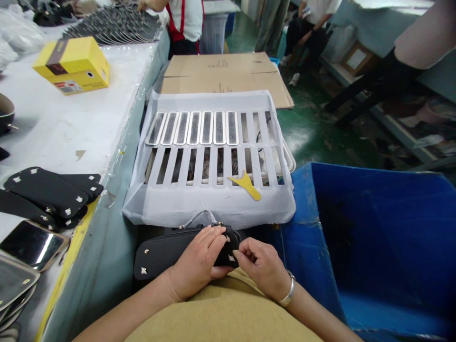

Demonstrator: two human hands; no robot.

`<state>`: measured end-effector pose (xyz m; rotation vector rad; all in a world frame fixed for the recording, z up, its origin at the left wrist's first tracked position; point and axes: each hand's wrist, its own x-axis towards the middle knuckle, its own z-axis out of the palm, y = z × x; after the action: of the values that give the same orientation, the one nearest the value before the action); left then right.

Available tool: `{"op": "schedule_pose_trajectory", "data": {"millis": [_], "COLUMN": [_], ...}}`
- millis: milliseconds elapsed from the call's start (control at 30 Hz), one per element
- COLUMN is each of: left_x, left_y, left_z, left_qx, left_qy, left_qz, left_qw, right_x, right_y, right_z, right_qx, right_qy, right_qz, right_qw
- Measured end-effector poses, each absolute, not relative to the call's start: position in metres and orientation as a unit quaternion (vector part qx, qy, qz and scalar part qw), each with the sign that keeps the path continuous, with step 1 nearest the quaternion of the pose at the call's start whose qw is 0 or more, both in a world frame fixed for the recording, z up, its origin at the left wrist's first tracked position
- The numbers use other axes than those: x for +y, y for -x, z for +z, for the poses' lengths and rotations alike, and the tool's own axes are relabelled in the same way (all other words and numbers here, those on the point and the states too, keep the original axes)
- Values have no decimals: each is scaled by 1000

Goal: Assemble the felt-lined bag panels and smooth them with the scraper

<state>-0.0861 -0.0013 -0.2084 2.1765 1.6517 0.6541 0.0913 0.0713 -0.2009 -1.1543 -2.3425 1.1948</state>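
A long black strip with small metal prongs lies across my lap at the bottom centre. My left hand is wrapped round its right half, fingers over the top edge. My right hand, with a silver bracelet on the wrist, pinches at the strip's right end near a metal prong. Just beyond my hands stands a white slotted rack with several silvery oblong pieces in its far row. A yellow flat tool lies on the rack's near row.
A white table on the left carries a pile of black strips, shiny oblong plates and a yellow box. A blue bin stands at my right. Flat cardboard lies behind the rack. Other people work at the back.
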Motion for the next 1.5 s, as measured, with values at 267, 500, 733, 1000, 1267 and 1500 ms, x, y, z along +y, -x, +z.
{"op": "schedule_pose_trajectory", "data": {"millis": [267,500,733,1000,1267,1500], "left_x": [0,-2,-2,-2,-2,-6], "left_y": [88,90,89,88,85,84], "left_z": [-206,-210,-207,-204,-201,-200], "left_qx": [561,561,563,551,540,543], "left_qy": [-794,-791,-791,-808,-828,-831], "left_qz": [182,190,188,149,99,68], "left_qw": [150,154,145,144,113,97], "right_x": [75,74,72,79,93,83], "right_y": [-94,-92,-95,-88,-104,-109], "right_z": [-208,-202,-208,-197,-215,-226], "right_qx": [-724,-700,-720,-757,-640,-549], "right_qy": [474,491,487,478,447,458], "right_qz": [498,516,492,446,622,697], "right_qw": [54,49,49,18,-58,54]}}
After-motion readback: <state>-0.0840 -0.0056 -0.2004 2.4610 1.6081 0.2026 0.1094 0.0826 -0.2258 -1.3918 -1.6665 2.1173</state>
